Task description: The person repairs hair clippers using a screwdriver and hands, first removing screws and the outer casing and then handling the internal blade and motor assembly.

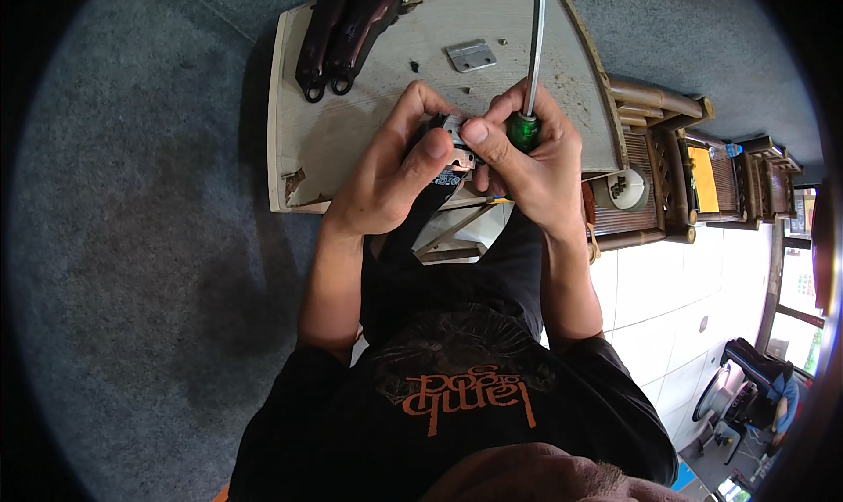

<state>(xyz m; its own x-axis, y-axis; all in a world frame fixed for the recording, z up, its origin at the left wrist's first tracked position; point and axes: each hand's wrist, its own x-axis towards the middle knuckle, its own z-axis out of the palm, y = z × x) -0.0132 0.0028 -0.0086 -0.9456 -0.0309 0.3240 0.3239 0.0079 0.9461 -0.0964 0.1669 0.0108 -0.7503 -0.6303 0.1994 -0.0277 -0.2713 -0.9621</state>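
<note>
Two hands meet over a worn wooden board (351,142) that lies on grey carpet. The left hand (395,164) has its fingers curled snug around a small black clipper body (439,173), and the thumb presses on top, near the little metal part at its front end. The right hand (527,155) has its fingers wrapped tight around the green handle of a screwdriver (534,54). The long shaft sticks up and away from the person, so the tip is not on the clipper now. The clipper sits between both hands, just above the near edge of the board.

On the board lie a small flat metal plate (471,55), a few tiny screws (503,41) close by it, and two dark brown shell halves (342,32) at the far left corner.

It looks like the clipper is taken apart and its head is being worked on. The next move would call for turning the screwdriver around, so its tip can meet a screw, while the left hand keeps the clipper steady.
</note>
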